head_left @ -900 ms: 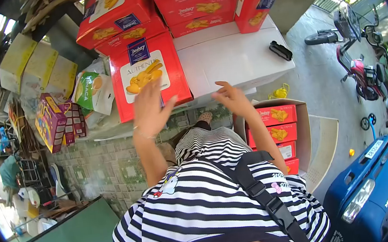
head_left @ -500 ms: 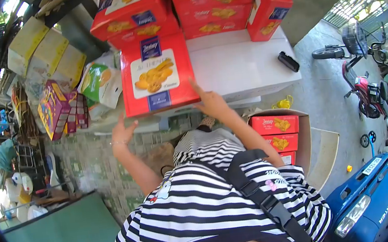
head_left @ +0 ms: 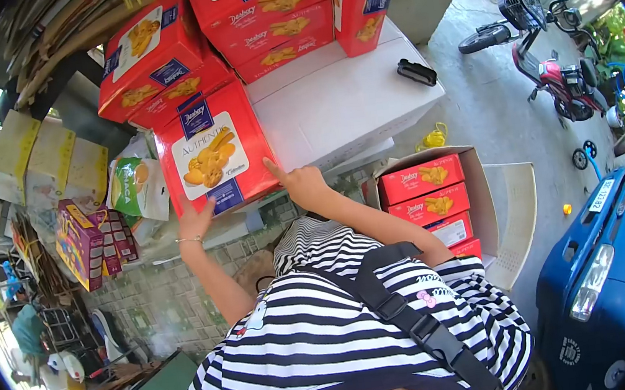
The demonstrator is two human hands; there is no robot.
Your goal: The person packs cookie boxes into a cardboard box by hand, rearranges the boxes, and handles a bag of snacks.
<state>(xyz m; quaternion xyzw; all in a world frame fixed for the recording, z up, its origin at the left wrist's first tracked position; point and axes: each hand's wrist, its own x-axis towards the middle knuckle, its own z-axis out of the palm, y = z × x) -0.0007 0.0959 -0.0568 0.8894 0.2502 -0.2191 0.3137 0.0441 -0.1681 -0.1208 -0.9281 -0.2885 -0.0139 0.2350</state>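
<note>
A red biscuit box with a cookie picture lies flat at the front left of a white carton. At its front edge is my left hand, fingers spread and touching the box. My right hand is at the box's front right corner, its index finger stretched along the side and its other fingers partly hidden. Neither hand is wrapped round the box. Behind it stand stacked red biscuit boxes, with one box on its end at the right of the stack.
A black oblong object lies on the white carton. An open cardboard carton with several red boxes stands to my right. Purple boxes and a green-and-white bag are at the left. A motorbike and a blue vehicle stand farther right.
My view has turned, so the boxes appear farther left. My left hand has moved from beside the front left corner onto the box's front edge. My right hand stays at the right side.
</note>
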